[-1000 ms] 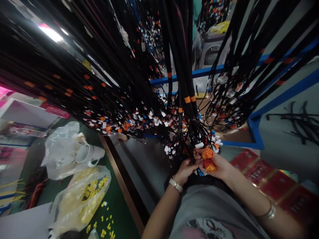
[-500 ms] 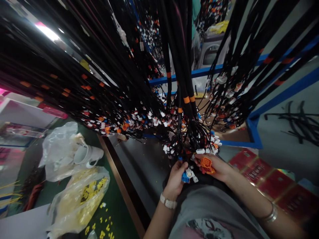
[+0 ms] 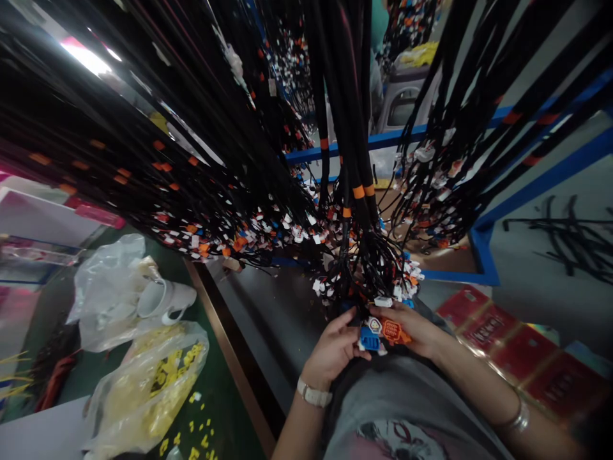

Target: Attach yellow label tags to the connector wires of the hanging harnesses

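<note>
My right hand (image 3: pixel 416 329) is closed around a bunch of connectors at the ends of black wire branches. Its orange connector (image 3: pixel 391 329) faces up, with a white connector (image 3: pixel 374 326) and a blue connector (image 3: pixel 370 339) close on its left. Beside the blue connector is my left hand (image 3: pixel 332 350), thumb stretched away from the other fingers, fingertips at the connector's left edge; whether they press on it is hard to see. Above both hands hangs a black wire harness (image 3: pixel 357 166) with orange tape bands, its lower end splitting into many thin branches with connectors.
More harnesses (image 3: pixel 201 147) hang thickly at the left and right. A blue metal frame (image 3: pixel 486 255) stands at the right, near red packages (image 3: pixel 507 345). On the green table (image 3: pixel 230 396) at the left lie a white mug (image 3: pixel 163 299) and a bag of yellow parts (image 3: pixel 158 383).
My left hand has loosened its pinch, thumb and fingers spreading. The blue and white connectors have moved right, up against the orange one at my right hand.
</note>
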### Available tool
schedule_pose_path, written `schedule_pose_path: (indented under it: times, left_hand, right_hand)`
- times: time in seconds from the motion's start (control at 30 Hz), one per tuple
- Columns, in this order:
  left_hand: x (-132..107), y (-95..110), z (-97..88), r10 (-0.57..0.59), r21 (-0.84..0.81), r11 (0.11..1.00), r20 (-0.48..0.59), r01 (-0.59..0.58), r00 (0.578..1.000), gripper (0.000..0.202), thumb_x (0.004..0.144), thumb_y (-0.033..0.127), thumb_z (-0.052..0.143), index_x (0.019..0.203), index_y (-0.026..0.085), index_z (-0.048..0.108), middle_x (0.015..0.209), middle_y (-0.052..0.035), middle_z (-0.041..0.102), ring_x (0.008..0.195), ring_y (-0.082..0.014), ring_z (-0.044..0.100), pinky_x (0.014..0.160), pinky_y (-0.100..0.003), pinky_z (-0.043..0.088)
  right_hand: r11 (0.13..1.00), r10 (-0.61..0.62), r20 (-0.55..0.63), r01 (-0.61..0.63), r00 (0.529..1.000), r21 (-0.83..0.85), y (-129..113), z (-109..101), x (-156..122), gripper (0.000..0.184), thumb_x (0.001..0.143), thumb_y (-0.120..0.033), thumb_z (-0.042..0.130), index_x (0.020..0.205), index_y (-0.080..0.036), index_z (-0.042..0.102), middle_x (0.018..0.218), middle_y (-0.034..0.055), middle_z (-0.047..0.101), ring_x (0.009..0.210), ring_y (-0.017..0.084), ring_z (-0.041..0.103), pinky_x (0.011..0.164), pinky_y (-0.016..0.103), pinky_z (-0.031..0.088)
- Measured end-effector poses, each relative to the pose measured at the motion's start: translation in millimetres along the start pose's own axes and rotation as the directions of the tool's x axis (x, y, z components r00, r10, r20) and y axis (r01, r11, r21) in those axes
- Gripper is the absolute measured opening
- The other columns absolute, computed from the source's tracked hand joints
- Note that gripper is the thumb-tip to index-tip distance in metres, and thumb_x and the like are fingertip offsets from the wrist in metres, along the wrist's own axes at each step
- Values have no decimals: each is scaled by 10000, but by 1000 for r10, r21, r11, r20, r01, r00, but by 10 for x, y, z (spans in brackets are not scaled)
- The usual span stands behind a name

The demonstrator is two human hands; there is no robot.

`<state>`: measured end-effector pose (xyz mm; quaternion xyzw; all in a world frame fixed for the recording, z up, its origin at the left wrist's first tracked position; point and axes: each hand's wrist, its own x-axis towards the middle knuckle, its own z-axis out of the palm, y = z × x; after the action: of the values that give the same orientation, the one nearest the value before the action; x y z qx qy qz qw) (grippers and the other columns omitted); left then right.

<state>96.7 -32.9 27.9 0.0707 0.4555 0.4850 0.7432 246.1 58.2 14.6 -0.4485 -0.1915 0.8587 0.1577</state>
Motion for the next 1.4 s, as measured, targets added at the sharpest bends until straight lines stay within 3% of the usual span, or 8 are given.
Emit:
schedule_pose_path:
  times: [0.53, 0.73, 0.8, 0.87, 0.93, 1.0, 1.17, 1.4]
  left_hand:
    - [62, -186, -19, 204, 484, 870, -174, -96, 963, 696, 646, 360, 721, 1251, 152, 447, 1032, -100, 558, 647, -98, 538, 479, -184, 428]
    - [-360, 205, -252, 333, 725, 677, -147, -128, 931, 483, 653, 328, 707, 1099, 170, 606, 1008, -105, 637, 829, -169, 599, 728, -261, 477]
    - [-634, 486, -527, 472, 754, 649, -289, -106, 833, 437, 702, 370, 651, 1084, 163, 606, 978, -104, 657, 845, -178, 613, 770, -280, 474]
    - [-965, 792, -911, 669, 830, 558, -443, -8, 597, 460, 735, 409, 589, 1115, 151, 576, 1017, -110, 652, 888, -199, 611, 808, -309, 465]
    - [-1325, 1070, -1368, 799, 860, 436, -505, 264, 325, 465, 780, 417, 504, 1143, 132, 558, 1063, -128, 640, 948, -236, 598, 838, -347, 447]
    - [-1668, 1287, -1836, 821, 699, 324, -542, 637, 177, 455, 807, 377, 437, 1126, 84, 576, 1027, -177, 648, 946, -294, 597, 816, -393, 439]
    - [-2131, 1520, -2710, 606, 370, 98, -758, 924, 240, 387, 790, 309, 414, 882, 30, 665, 937, -250, 657, 898, -345, 609, 696, -363, 447]
    - [-2052, 1419, -3076, 630, 477, 135, -718, 869, 296, 542, 748, 456, 464, 1112, 69, 566, 1025, -191, 655, 899, -300, 618, 716, -341, 458]
  right_hand:
    - [984, 125, 67, -132, 990, 122, 38, -1, -24, 94, 755, -189, 610, 672, -144, 609, 585, 24, 675, 510, 135, 619, 528, 236, 498]
    - [947, 186, 54, -193, 981, 255, 36, 24, -62, 95, 760, -147, 564, 706, -160, 641, 590, 25, 686, 529, 135, 637, 548, 224, 515]
    - [935, 198, 22, -195, 980, 297, 33, 5, -68, 94, 756, -138, 568, 706, -167, 641, 578, 11, 679, 492, 118, 618, 493, 204, 497]
    - [920, 206, 8, -197, 978, 338, 32, -11, -77, 95, 758, -139, 569, 702, -171, 638, 552, 0, 660, 472, 110, 603, 453, 195, 477]
    - [908, 212, 4, -198, 977, 369, 33, -8, -89, 101, 766, -148, 561, 703, -171, 637, 527, -5, 639, 472, 112, 599, 435, 194, 466]
    - [902, 214, 10, -201, 977, 382, 34, 15, -100, 114, 771, -153, 549, 695, -167, 633, 519, -2, 628, 482, 116, 600, 436, 195, 467]
    - [910, 183, 63, -193, 981, 366, 31, 73, -93, 100, 755, -144, 564, 673, -155, 619, 531, -1, 622, 467, 102, 581, 426, 181, 458]
    - [922, 160, 43, -165, 986, 351, 78, 81, -64, 96, 757, -138, 556, 679, -154, 612, 563, 11, 648, 465, 103, 593, 426, 180, 468]
